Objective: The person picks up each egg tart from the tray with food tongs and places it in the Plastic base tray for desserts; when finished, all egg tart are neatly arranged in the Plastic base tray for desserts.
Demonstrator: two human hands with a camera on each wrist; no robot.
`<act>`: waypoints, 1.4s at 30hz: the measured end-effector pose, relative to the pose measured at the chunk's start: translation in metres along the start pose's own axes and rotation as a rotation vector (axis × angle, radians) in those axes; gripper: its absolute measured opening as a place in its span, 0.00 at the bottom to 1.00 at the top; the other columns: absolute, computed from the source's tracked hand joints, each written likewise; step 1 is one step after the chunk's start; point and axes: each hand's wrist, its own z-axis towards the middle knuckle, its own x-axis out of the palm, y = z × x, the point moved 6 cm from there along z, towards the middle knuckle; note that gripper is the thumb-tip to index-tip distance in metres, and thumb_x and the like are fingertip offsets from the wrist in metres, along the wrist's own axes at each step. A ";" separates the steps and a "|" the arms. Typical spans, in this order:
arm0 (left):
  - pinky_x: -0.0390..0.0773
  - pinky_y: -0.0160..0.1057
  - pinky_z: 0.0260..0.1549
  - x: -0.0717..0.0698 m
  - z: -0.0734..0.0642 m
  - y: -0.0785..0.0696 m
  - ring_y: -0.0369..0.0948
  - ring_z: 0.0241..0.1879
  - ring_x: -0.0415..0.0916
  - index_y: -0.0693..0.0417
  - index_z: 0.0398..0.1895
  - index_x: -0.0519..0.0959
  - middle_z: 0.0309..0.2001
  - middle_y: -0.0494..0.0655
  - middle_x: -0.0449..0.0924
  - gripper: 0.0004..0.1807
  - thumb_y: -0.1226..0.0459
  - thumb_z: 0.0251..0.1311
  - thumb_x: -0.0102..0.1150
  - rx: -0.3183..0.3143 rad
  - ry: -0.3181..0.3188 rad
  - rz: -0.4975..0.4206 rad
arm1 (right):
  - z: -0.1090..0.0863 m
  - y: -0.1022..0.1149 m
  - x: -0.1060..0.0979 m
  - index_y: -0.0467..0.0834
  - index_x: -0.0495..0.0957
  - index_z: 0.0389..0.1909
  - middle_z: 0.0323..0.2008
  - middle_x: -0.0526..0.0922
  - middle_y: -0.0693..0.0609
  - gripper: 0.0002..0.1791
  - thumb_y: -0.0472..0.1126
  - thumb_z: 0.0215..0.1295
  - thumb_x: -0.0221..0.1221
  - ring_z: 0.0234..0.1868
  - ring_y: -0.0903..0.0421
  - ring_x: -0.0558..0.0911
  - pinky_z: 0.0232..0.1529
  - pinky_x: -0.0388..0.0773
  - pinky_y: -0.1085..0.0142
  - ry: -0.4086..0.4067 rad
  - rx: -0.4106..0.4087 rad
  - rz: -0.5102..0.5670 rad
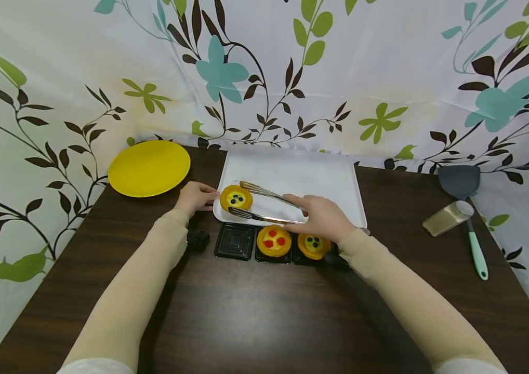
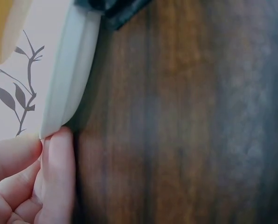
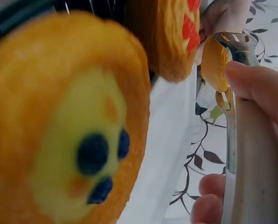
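My left hand is at the left edge of the white tray. In the left wrist view its thumb and fingers pinch the tray's corner rim. Metal tongs are held in my right hand, their two arms spread apart. The tong tips reach to either side of a blueberry-topped tart at the tray's left end. Just in front of the tray are a red-topped tart and another blueberry-topped tart, each in a black holder. The black holder on the left has no tart.
A yellow plate lies at the back left. On the right are a spatula with a mint handle and a shaker jar lying on its side. A patterned cloth hangs behind the dark wooden table.
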 end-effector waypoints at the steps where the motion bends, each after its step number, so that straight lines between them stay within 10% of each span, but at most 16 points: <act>1: 0.83 0.36 0.38 0.000 0.000 0.000 0.49 0.49 0.77 0.67 0.55 0.75 0.53 0.62 0.75 0.19 0.63 0.65 0.56 0.001 0.004 -0.001 | -0.002 0.001 0.000 0.55 0.66 0.68 0.29 0.78 0.48 0.42 0.62 0.51 0.66 0.26 0.55 0.70 0.23 0.68 0.66 0.003 -0.001 0.004; 22: 0.83 0.37 0.39 -0.001 -0.002 0.000 0.51 0.50 0.77 0.66 0.55 0.75 0.52 0.62 0.75 0.19 0.63 0.65 0.56 0.000 -0.001 0.011 | -0.043 0.020 0.012 0.50 0.70 0.65 0.23 0.74 0.53 0.40 0.59 0.51 0.67 0.20 0.62 0.62 0.20 0.61 0.71 -0.031 -0.169 -0.044; 42: 0.83 0.36 0.38 0.000 0.002 0.001 0.52 0.51 0.77 0.67 0.56 0.75 0.54 0.63 0.74 0.20 0.63 0.65 0.56 0.016 0.005 -0.001 | -0.051 0.021 0.019 0.52 0.69 0.65 0.26 0.76 0.53 0.40 0.59 0.50 0.68 0.21 0.61 0.65 0.20 0.65 0.72 0.011 -0.145 -0.038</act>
